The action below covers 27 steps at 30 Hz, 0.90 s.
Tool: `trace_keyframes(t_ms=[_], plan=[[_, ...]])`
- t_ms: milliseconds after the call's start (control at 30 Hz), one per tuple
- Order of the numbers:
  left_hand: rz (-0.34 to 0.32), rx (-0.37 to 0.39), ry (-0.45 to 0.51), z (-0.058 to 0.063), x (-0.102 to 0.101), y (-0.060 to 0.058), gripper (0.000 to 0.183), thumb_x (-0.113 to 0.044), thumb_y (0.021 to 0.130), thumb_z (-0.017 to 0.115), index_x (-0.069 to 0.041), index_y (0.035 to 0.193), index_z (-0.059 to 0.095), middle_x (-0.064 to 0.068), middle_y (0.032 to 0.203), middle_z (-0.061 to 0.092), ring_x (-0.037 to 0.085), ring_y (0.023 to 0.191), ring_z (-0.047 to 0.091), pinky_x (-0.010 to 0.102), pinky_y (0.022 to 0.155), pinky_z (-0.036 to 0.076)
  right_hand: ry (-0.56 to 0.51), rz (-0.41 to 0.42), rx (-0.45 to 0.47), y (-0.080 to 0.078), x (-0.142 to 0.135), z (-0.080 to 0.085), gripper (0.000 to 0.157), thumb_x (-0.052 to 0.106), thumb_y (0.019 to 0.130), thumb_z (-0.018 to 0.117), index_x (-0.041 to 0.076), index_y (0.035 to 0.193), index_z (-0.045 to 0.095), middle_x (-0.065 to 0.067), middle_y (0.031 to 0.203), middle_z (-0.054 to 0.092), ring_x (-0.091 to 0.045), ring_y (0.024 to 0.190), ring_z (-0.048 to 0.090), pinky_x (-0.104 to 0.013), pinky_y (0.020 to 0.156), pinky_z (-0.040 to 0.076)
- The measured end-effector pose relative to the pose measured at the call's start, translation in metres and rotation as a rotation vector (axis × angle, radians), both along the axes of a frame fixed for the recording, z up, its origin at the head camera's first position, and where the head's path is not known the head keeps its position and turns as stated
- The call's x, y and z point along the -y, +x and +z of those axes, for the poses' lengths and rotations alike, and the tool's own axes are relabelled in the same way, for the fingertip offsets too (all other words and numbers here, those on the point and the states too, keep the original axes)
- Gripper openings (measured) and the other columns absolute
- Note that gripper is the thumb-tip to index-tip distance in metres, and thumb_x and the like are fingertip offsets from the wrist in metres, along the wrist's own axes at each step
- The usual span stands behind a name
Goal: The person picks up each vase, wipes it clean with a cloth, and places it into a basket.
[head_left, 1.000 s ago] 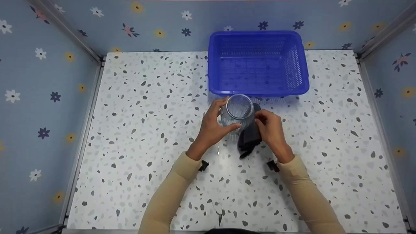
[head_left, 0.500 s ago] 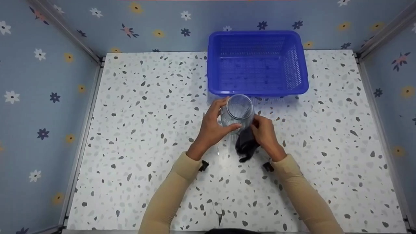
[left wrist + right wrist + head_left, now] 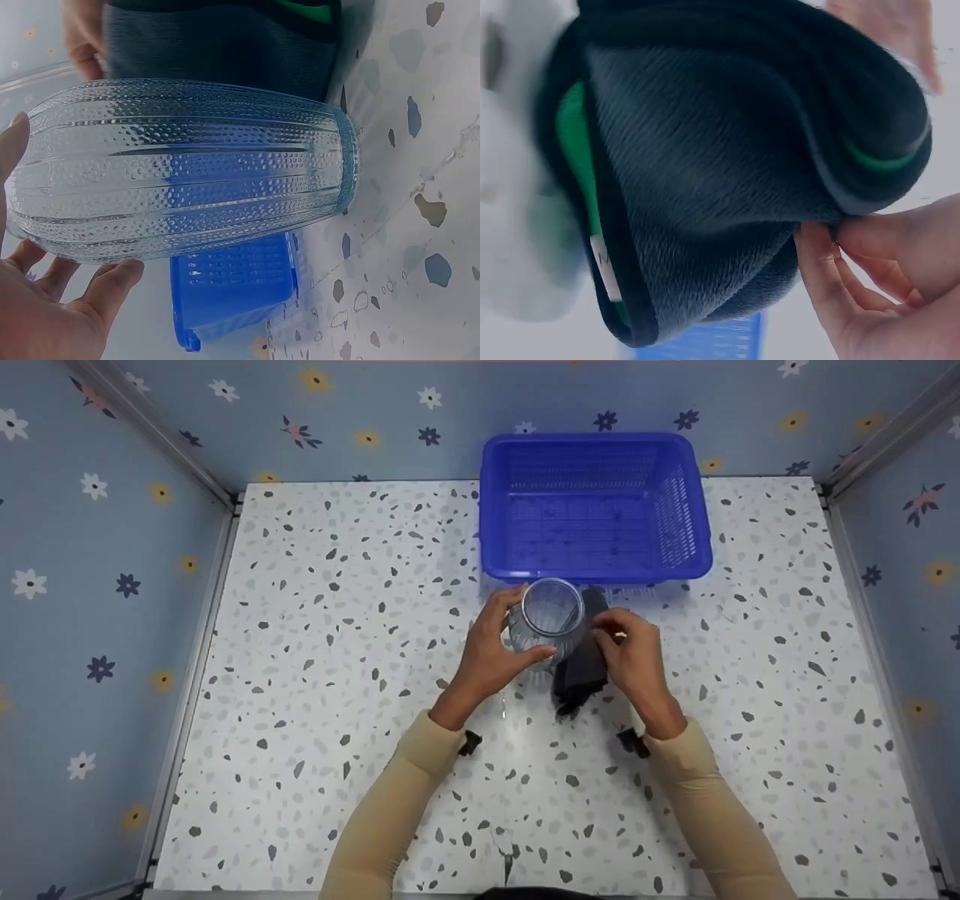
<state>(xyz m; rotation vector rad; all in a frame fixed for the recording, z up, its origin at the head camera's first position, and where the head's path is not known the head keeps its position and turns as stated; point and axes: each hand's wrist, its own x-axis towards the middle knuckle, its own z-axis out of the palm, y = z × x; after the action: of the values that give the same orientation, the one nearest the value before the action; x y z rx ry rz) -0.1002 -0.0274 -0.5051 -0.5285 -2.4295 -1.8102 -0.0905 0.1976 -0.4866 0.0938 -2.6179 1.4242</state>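
A clear ribbed glass jar with a bumpy, dotted wall stands upright in front of the basket. My left hand grips it, thumb on the near side and fingers round the far left side. In the left wrist view the jar shows its full length, its base at the table. A dark grey cloth with black edging hangs against the jar's right side. My right hand pinches this cloth between thumb and fingers. In the right wrist view the folded cloth shows a green underside and a small white label.
A blue plastic basket with slotted walls stands behind the jar, close to the back wall. The speckled white table spreads out on both sides. Flower-patterned panels enclose it at the left, back and right.
My right hand slid toward me along the jar with the cloth, then back up and slightly right. The cloth bunched and spread out again. My left hand and the jar stayed in place.
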Motion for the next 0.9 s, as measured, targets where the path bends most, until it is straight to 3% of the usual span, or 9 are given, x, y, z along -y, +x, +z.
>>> trace_keyframes(t_ms=[167, 267, 400, 633, 900], plan=[[0.003, -0.014, 0.016, 0.000, -0.001, 0.000, 0.084, -0.021, 0.079, 0.096, -0.006, 0.149, 0.052, 0.009, 0.157, 0.051, 0.023, 0.142, 0.052, 0.034, 0.112, 0.048, -0.009, -0.012, -0.099, 0.002, 0.005, 0.028, 0.008, -0.010, 0.094, 0.073, -0.007, 0.100, 0.076, -0.020, 0.096, 0.074, -0.032, 0.087, 0.074, -0.015, 0.077, 0.053], [0.004, -0.011, 0.019, -0.001, -0.001, 0.000, 0.083, -0.022, 0.079, 0.096, -0.006, 0.149, 0.053, 0.009, 0.157, 0.051, 0.022, 0.142, 0.052, 0.034, 0.112, 0.049, 0.016, -0.003, -0.139, 0.003, 0.008, 0.037, 0.007, -0.008, 0.094, 0.074, -0.006, 0.100, 0.077, -0.019, 0.096, 0.074, -0.029, 0.084, 0.073, -0.013, 0.075, 0.050], [0.005, -0.014, 0.016, -0.002, -0.001, 0.000, 0.084, -0.021, 0.079, 0.096, -0.006, 0.149, 0.052, 0.009, 0.156, 0.051, 0.022, 0.141, 0.053, 0.034, 0.112, 0.049, 0.031, -0.002, -0.121, 0.003, 0.009, 0.040, 0.008, -0.008, 0.094, 0.074, -0.007, 0.101, 0.077, -0.020, 0.097, 0.074, -0.030, 0.085, 0.074, -0.011, 0.075, 0.050], [0.009, -0.021, 0.007, -0.002, 0.000, 0.000, 0.084, -0.022, 0.080, 0.096, -0.006, 0.150, 0.051, 0.009, 0.157, 0.051, 0.023, 0.141, 0.052, 0.035, 0.111, 0.049, 0.047, 0.000, -0.093, 0.004, 0.011, 0.040, 0.010, -0.007, 0.095, 0.073, -0.008, 0.104, 0.077, -0.022, 0.101, 0.074, -0.032, 0.087, 0.075, -0.014, 0.075, 0.052], [-0.003, -0.016, -0.006, -0.001, 0.000, 0.000, 0.085, -0.027, 0.082, 0.094, -0.006, 0.151, 0.049, 0.011, 0.159, 0.049, 0.024, 0.144, 0.049, 0.033, 0.114, 0.046, 0.070, 0.011, -0.094, 0.007, 0.009, 0.035, 0.009, -0.007, 0.096, 0.072, -0.006, 0.104, 0.076, -0.020, 0.098, 0.073, -0.032, 0.084, 0.075, -0.034, 0.075, 0.060]])
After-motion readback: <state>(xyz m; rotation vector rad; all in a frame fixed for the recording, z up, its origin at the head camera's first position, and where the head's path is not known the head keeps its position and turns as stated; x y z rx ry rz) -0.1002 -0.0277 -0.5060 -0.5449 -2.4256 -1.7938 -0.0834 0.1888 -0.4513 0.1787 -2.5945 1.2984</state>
